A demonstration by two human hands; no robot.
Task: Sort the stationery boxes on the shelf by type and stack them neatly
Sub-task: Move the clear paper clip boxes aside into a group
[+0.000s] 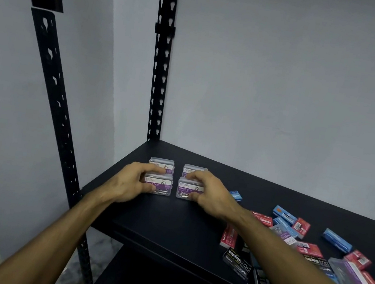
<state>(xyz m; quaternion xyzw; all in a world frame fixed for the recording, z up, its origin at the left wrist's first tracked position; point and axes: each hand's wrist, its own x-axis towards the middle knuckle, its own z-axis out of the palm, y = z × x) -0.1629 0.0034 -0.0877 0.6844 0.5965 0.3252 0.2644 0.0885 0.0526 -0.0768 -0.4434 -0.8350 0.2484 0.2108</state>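
Several clear paper-clip boxes with purple labels stand in two rows on the black shelf [168, 224], near its back left corner. My left hand [130, 185] grips the front left paper-clip box [161, 185], thumb on its front and fingers over its top. My right hand [210, 194] grips the front right paper-clip box [186, 190] the same way. Behind them stand the back left box [162, 162] and the back right box [193, 168], partly hidden by my fingers.
To the right lies a loose scatter of boxes: red staple boxes [265, 219], blue boxes [337, 239], a black staples box [237, 262] at the front edge, and a clear purple-labelled box [353, 281]. Black slotted uprights [162, 64] frame the shelf's left side; a grey wall is behind.
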